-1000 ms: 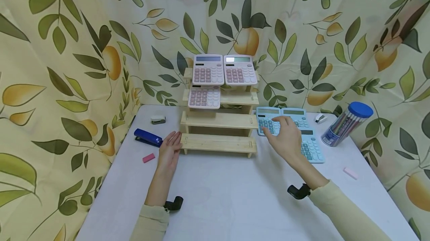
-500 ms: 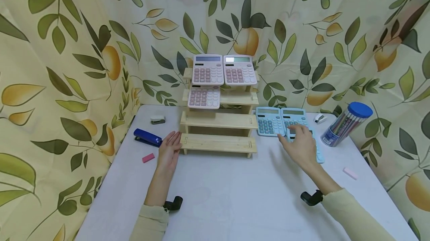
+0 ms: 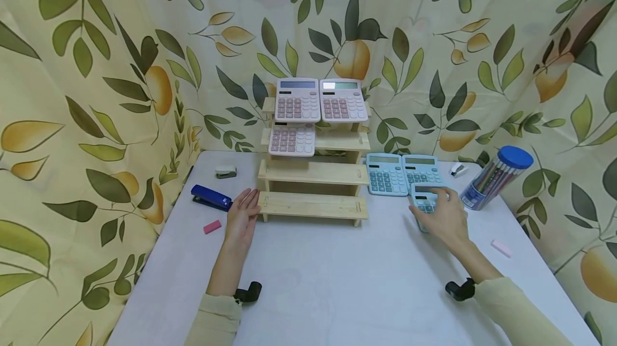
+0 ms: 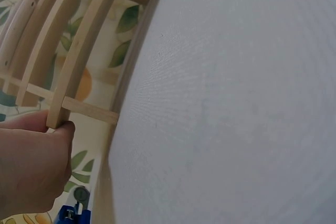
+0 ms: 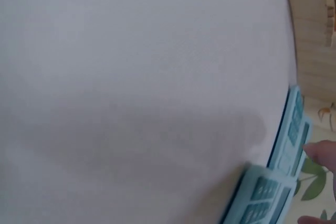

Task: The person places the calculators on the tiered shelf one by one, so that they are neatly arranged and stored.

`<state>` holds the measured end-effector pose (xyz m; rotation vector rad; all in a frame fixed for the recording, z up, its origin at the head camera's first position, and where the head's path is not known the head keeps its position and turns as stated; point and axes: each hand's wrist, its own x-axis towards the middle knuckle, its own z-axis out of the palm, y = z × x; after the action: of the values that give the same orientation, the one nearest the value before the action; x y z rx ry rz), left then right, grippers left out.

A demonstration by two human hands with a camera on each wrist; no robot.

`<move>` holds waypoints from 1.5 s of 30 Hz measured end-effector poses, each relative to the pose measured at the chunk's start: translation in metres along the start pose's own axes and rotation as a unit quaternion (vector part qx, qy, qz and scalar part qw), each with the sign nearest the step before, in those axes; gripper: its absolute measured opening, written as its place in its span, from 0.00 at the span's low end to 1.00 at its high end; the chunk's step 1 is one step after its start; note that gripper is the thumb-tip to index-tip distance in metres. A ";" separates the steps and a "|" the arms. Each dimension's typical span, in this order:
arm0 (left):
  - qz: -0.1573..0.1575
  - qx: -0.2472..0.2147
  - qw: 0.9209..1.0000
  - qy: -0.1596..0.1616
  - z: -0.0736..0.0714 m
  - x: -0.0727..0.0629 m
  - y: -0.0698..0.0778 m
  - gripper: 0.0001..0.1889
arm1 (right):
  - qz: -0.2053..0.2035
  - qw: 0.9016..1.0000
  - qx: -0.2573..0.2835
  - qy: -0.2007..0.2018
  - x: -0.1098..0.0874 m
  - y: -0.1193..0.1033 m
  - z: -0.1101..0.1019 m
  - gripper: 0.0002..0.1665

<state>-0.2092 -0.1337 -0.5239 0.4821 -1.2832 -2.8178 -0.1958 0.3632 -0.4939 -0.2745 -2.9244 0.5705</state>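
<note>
My left hand [image 3: 243, 215] holds the left end of the lowest board of a tiered wooden stand [image 3: 313, 205]; in the left wrist view, fingers [image 4: 31, 121] lie on either side of the board end [image 4: 56, 116]. My right hand [image 3: 443, 217] spreads over the nearest light blue calculator [image 3: 424, 198], thumb by its left edge, partly covering it. The right wrist view catches only fingertips [image 5: 321, 153] above the blue calculators [image 5: 286, 140]. Behind that calculator lie two more, a left one [image 3: 385, 177] and a right one [image 3: 420, 166].
Pink calculators occupy the stand's upper tiers: two on top [image 3: 297, 100], one on the tier below [image 3: 291, 140]. Left of the stand are a blue stapler [image 3: 211, 197], a small white-and-black item [image 3: 225, 172] and a pink eraser [image 3: 212, 226]. A blue-lidded pen tub [image 3: 496, 177] stands far right.
My right hand has moved right and toward me, from over the left blue calculator to the nearest one, which now sits slightly further left. My left hand stays at the stand.
</note>
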 end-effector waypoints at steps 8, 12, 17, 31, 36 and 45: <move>0.000 0.002 1.000 -0.003 -0.001 -0.001 0.000 0.39 | 0.020 0.999 -0.019 -0.032 -0.004 0.020 0.000 0.65; -0.001 0.000 1.000 -0.003 -0.002 -0.001 0.000 0.40 | 0.033 0.998 -0.019 -0.040 -0.006 0.027 0.002 0.67; -0.001 -0.001 1.000 0.000 -0.002 -0.001 0.001 0.40 | 0.038 0.998 -0.008 -0.051 -0.008 0.030 0.005 0.70; -0.006 -0.001 1.000 0.003 0.001 0.000 0.001 0.39 | 0.046 0.997 -0.021 -0.056 -0.007 0.032 0.011 0.72; -0.007 -0.003 1.000 0.003 0.001 0.000 0.002 0.39 | 0.048 0.997 -0.023 -0.057 -0.007 0.033 0.012 0.72; -0.007 0.003 1.000 0.003 -0.001 0.001 0.001 0.38 | 0.042 0.998 -0.015 -0.053 -0.008 0.031 0.012 0.70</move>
<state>-0.2103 -0.1354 -0.5245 0.5014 -1.2932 -2.8231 -0.1851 0.3861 -0.5175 -0.3840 -3.0374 0.5696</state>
